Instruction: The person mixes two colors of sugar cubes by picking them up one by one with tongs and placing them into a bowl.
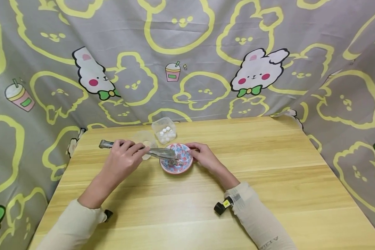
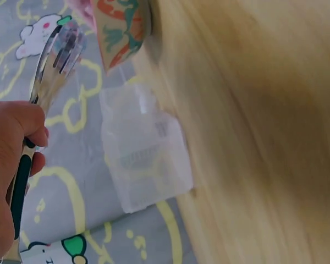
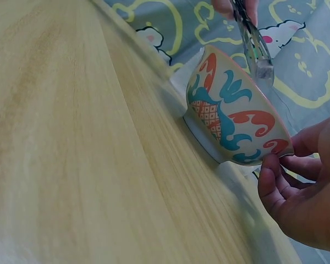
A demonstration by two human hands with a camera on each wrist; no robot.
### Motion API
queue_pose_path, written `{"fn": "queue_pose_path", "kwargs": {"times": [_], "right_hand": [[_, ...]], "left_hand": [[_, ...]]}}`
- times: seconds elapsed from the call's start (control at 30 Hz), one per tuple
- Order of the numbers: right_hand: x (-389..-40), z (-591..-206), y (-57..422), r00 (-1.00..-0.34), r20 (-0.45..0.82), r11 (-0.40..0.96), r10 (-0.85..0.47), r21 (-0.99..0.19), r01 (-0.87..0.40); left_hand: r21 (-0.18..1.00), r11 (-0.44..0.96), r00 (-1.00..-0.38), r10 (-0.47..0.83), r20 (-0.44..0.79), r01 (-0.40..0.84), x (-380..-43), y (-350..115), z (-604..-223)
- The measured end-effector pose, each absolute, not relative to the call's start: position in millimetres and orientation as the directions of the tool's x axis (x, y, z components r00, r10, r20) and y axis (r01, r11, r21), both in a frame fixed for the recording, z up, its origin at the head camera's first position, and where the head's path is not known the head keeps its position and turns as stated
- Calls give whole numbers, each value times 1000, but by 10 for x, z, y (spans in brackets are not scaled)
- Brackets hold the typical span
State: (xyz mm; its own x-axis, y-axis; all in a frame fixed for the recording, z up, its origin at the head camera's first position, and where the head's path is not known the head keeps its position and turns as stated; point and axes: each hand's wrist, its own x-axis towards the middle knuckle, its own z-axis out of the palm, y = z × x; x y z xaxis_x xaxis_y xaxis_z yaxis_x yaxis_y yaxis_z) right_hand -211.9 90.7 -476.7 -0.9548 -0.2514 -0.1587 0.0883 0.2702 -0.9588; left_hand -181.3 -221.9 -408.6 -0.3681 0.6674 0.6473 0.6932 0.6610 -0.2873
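Note:
My left hand (image 1: 121, 159) grips a pair of metal tongs (image 1: 158, 152) with dark handle inlays. Their tips reach over a patterned bowl (image 1: 176, 171) with a red rim. Between those tips, the right wrist view shows a greyish see-through cube (image 3: 264, 72), just above the rim. Several similar cubes (image 1: 173, 162) lie inside the bowl. On the bowl's right side, my right hand (image 1: 205, 158) pinches the rim, thumb at the top and fingers against the outer wall. The bowl's base stands on the table in the right wrist view.
Behind the bowl stands a translucent plastic container (image 1: 157, 125) with several white pieces (image 1: 166, 130) in it. A clear, flat lid-like piece (image 1: 141, 136) lies to its left, partly behind the tongs. A patterned grey curtain (image 1: 200, 62) borders the wooden table (image 1: 187, 215).

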Motion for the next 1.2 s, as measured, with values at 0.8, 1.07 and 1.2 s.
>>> {"fn": "queue_pose_path", "kwargs": {"times": [0.8, 1.07, 1.2], "right_hand": [[-2118, -4777, 897, -954, -155, 262, -256, -961, 86], [-2119, -4765, 903, -952, -150, 256, -266, -963, 80], [-2120, -4767, 903, -951, -150, 260, -272, -962, 77]], "left_hand": [[-423, 616, -299, 738, 605, 665, -1777, -2108, -4164], [-460, 632, -315, 742, 592, 624, -1798, -2204, -4074], [-450, 648, -345, 734, 585, 615, -1794, -2265, -4010]]}}
